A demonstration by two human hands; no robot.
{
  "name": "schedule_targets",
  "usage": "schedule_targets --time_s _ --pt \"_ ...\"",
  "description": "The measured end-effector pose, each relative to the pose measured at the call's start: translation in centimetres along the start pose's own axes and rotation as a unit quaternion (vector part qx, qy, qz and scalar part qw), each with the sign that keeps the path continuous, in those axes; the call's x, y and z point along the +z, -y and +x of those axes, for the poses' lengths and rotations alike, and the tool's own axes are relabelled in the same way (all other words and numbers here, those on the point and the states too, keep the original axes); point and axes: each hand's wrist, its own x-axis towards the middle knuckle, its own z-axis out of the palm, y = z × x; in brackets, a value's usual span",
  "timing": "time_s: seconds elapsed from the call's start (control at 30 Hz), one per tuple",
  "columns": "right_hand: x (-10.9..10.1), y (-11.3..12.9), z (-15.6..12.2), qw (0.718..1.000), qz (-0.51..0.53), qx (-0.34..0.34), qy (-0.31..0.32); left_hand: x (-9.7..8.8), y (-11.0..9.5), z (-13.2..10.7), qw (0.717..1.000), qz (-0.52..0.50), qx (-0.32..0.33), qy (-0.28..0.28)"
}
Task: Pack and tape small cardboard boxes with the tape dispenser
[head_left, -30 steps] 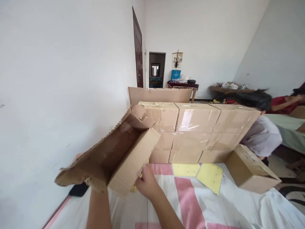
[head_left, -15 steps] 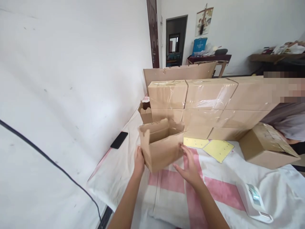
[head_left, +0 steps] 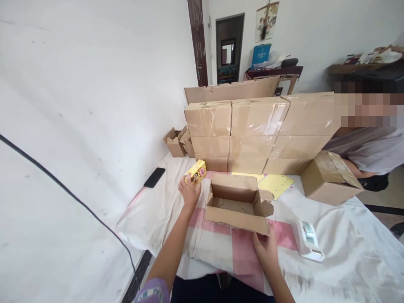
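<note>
An open, empty cardboard box [head_left: 236, 206] sits on the pink-and-white sheet in front of me, its flaps turned out. My right hand [head_left: 267, 249] grips the box's near wall at its right corner. My left hand [head_left: 189, 190] is closed on a small yellow packet [head_left: 196, 171], held just left of the box's far corner. Yellow sheets [head_left: 276, 184] lie behind the box.
A wall of taped cardboard boxes [head_left: 259, 130] stands at the back, with a loose box [head_left: 330, 182] to the right and small open boxes [head_left: 176, 142] to the left. A white handheld device [head_left: 307, 240] lies right of my box, a black phone [head_left: 154, 177] by the wall. Another person crouches at right.
The box went from held tilted to resting flat on the sheet, opening up. My left hand left the box and now holds the yellow packet; my right hand shifted to the near wall.
</note>
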Motion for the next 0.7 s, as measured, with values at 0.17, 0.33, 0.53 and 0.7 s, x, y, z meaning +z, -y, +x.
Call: schedule_targets --time_s 0.17,0.33,0.53,0.7 --pt "0.4 -0.4 0.2 1.0 0.003 0.021 -0.001 -1.7 1.5 4.5 0.995 -0.085 -0.044 -0.001" --pt "0.1 0.6 -0.1 0.998 0.03 0.044 0.018 -5.6 0.7 6.0 0.969 -0.246 -0.028 0.0" --pt "0.0 1.3 0.1 0.996 0.037 0.075 0.034 -10.7 -8.7 3.4 0.931 -0.286 0.191 0.125" --pt "0.1 0.4 0.0 0.996 0.038 0.069 0.035 -9.2 -15.1 1.0 0.882 0.097 0.333 0.32"
